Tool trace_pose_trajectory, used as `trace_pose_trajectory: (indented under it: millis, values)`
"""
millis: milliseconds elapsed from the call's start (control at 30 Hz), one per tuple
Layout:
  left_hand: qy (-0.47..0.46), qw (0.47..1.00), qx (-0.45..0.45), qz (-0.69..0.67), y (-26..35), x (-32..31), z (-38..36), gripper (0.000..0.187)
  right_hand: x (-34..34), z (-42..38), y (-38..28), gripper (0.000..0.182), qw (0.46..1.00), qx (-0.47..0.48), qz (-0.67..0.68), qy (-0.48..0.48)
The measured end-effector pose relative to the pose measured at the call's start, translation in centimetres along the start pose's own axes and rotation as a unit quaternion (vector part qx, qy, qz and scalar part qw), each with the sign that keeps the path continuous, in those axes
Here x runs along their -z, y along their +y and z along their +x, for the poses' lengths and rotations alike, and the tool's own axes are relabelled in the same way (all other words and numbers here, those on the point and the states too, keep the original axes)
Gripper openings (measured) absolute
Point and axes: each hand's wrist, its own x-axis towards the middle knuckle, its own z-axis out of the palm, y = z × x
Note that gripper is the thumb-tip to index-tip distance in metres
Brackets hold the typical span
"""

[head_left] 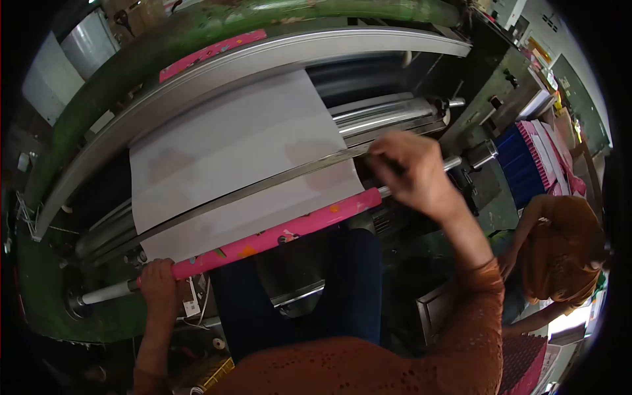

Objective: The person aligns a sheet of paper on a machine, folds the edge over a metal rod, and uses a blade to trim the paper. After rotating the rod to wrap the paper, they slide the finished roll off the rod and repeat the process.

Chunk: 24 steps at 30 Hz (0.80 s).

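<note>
A pink patterned roll lies on a metal shaft across the front of a machine. White sheet material runs from the roll up under a thin metal bar and beneath a wide silver rail. My left hand is wrapped round the left end of the pink roll. Raised above the roll's right end, my right hand has its fingers curled and is slightly blurred; whatever it holds, if anything, is hidden.
A curved green roller crosses the back of the machine. At the right, a person in an orange-brown top bends beside a blue container with pink and white sheets. A yellow crate shows at the bottom.
</note>
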Motion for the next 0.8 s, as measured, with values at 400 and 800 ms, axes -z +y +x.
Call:
trace_pose_trajectory:
  millis: [400, 800]
  values:
    - [-0.028, 0.996, -0.074, -0.044, 18.2, 0.2, 10.8, 0.031, -2.6, -9.3, -1.6, 0.012, 0.959, -0.196, 0.159, 0.127]
    - [0.078, 0.985, -0.144, -0.046, 37.5, -2.5, 21.0, 0.01, 2.4, -16.4, 1.1, 0.003, 0.899, -0.29, 0.198, 0.262]
